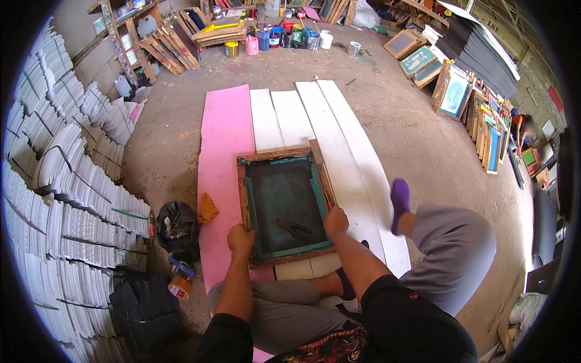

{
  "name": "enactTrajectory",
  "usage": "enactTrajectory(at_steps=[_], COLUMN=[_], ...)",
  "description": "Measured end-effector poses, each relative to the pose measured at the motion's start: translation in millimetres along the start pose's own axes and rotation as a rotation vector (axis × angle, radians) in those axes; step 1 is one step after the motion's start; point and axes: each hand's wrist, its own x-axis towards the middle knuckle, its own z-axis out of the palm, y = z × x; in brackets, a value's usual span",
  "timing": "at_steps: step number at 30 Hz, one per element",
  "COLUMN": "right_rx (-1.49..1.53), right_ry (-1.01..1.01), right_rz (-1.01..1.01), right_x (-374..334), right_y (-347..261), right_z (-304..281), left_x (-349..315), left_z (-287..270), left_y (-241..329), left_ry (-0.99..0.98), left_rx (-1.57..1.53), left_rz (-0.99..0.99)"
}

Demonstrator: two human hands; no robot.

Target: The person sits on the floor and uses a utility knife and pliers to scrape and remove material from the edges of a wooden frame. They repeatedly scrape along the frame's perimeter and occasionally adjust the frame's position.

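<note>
A wooden screen-printing frame with dark mesh and teal edging lies in front of me on pink and white sheets. My left hand is closed round its left side, near the lower corner. On the opposite side my right hand grips the frame a little higher up. Dark-handled pliers rest on the mesh between both hands. Left of the frame, a crumpled orange cloth lies on the pink sheet. The white sheets stretch out beyond and to the right.
Strapped stacks of white sheets line the left. Beside them are a black bag, tape rolls and a dark bag. Paint cans stand at the back. More frames lean at right, where another person bends.
</note>
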Motion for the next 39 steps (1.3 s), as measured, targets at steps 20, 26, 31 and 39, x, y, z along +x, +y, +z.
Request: enactTrajectory(at_steps=[20, 26, 31, 39], right_rx=[-0.018, -0.019, -0.053, -0.073], right_ry=[-0.006, -0.001, -0.013, -0.070], right_rz=[-0.375, -0.443, -0.420, -0.414], right_x=[129, 152, 169, 180], right_y=[24, 2, -10, -4], right_z=[-43, -44, -50, -53], left_x=[-96, -93, -101, -82], left_z=[42, 50, 59, 64], left_y=[76, 78, 89, 69], left_ry=[-0.142, -0.134, -0.178, -0.474], left_rx=[-0.322, -0.460, -0.549, -0.300], left_rz=[-0.188, -0.184, -0.115, 0.123])
